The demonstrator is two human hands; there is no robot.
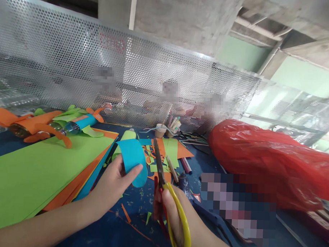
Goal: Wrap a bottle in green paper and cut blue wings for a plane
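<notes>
Left hand (112,181) pinches a curled blue strip (134,162) mid-frame; right hand (181,210), lower centre, grips yellow-handled scissors (160,164).

We're at a craft workspace here, the blue tabletop (96,231) strewn with bright paper scraps (149,155), a stack of coloured sheets (49,170) and markers (186,165), with a perforated metal screen (161,73) behind and bare concrete (181,19) up above.
</notes>
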